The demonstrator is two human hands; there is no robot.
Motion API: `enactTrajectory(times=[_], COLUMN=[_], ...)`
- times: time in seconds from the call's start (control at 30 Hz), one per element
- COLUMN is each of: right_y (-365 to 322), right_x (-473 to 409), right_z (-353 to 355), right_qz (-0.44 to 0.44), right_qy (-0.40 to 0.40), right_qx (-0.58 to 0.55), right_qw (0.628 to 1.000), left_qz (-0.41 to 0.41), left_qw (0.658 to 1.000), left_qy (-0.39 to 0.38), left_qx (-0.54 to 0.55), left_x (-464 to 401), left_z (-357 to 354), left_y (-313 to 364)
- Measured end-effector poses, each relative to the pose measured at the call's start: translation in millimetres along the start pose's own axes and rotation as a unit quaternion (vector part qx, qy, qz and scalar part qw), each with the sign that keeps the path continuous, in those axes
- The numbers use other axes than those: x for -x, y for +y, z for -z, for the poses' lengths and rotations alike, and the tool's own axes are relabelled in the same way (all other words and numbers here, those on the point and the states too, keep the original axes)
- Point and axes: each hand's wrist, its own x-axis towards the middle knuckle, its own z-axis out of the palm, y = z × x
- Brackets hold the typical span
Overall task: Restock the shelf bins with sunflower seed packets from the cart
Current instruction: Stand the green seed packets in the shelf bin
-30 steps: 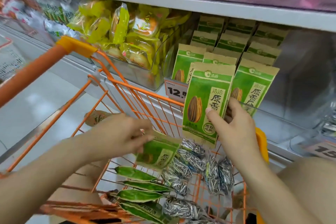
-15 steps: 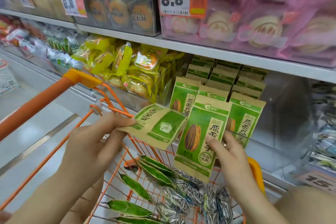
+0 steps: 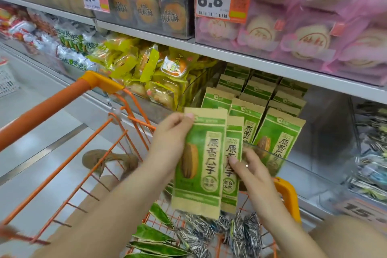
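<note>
Two flat green-and-kraft paper sunflower seed packets held upright, just in front of the clear plastic shelf bin (image 3: 297, 165) and above the orange wire cart (image 3: 117, 140). Front packet (image 3: 201, 161) pinched at its top left corner by the left hand (image 3: 169, 138), thumb on the face, fingers curled behind. Second packet (image 3: 232, 165), tucked behind the first and showing to its right, pinched near mid-height by the right hand (image 3: 251, 172), thumb on the print, remaining fingers folded behind.

Best done by squaring both packets edge to edge first, faces forward, sunflower seed print upright like the standing rows already in the bin. Then lifting over the bin's clear front lip rather than pushing through it, and sliding down into the front of the row without bending the kraft tops. Worth keeping the grip light: thin paper likely to crease. Risk of toppling the leaning front packets in the bin if nudged sideways. More green and silver striped packets (image 3: 201, 232) left below in the cart, so plenty of restocking yet to do.
</note>
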Motion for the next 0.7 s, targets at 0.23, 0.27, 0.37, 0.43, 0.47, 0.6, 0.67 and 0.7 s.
enactTrajectory(times=[0.23,0.27,0.37,0.43,0.47,0.6,0.67,0.7], right_y=[-10.9,-11.8,-18.2,-26.7,-32.3,-41.9,-42.9,-42.1], right_x=[5.6,6.8,9.8,11.2,11.9,11.0,12.5,13.2], right_z=[-4.6,-4.4,3.5,14.0,18.4,38.5,50.2,57.5], right_qz=[-0.02,-0.028,-0.027,-0.001,0.003,0.005,0.005,0.0], right_qy=[-0.006,-0.005,-0.003,0.007,0.008,0.056,0.088,0.097], right_qx=[0.0,0.007,-0.022,-0.003,0.025,0.182,0.169,0.127], right_qw=[1.0,1.0,0.999,1.0,1.0,0.982,0.982,0.987], left_qz=[0.036,0.023,-0.025,-0.056,-0.072,-0.118,-0.125,-0.124], left_qw=[0.999,1.0,1.0,0.998,0.997,0.993,0.992,0.992], left_qy=[0.012,0.006,0.011,0.019,0.018,0.017,-0.002,-0.021], left_qx=[0.018,0.016,-0.001,-0.003,-0.003,0.001,0.003,0.0], left_x=[2.2,4.6,8.1,9.1,9.8,15.8,18.8,19.1], left_z=[-33.3,-37.1,-49.6,-59.2,-64.9,-90.8,-103.8,-109.9], left_y=[-20.6,-19.0,-12.6,-8.8,-6.0,-1.8,-1.0,-1.4])
